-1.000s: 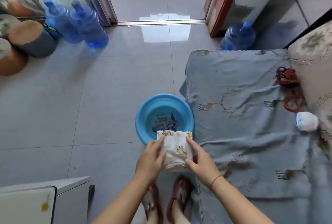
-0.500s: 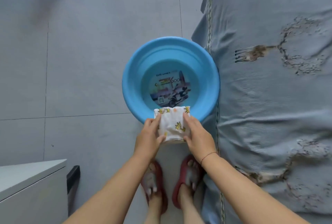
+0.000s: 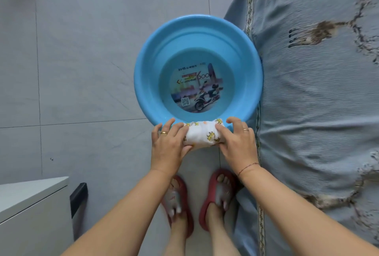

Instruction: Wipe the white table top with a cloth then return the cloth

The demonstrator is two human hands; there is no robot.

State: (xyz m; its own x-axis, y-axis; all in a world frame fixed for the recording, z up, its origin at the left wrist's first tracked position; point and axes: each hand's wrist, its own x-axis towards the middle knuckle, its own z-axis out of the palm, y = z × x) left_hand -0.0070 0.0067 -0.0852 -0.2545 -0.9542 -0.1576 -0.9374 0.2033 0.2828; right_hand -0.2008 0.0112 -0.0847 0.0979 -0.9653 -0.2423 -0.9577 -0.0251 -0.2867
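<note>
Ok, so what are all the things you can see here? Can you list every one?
round blue plastic basin: one, blue with a scooter picture on its bottom, on the floor in the middle.
folded white cloth with yellow animal prints: one, white and yellow, at the basin's near rim, held at both ends.
grey-blue patterned bed cover: one, grey-blue with brown print, along the right side.
white table top: one, white, bottom left corner.
grey floor tiles: several, grey, left and top.
red slippers: two, red, on the person's feet at the bottom.
left hand: one, ringed, gripping the cloth's left end.
right hand: one, ringed, red thread at the wrist, gripping the right end.
</note>
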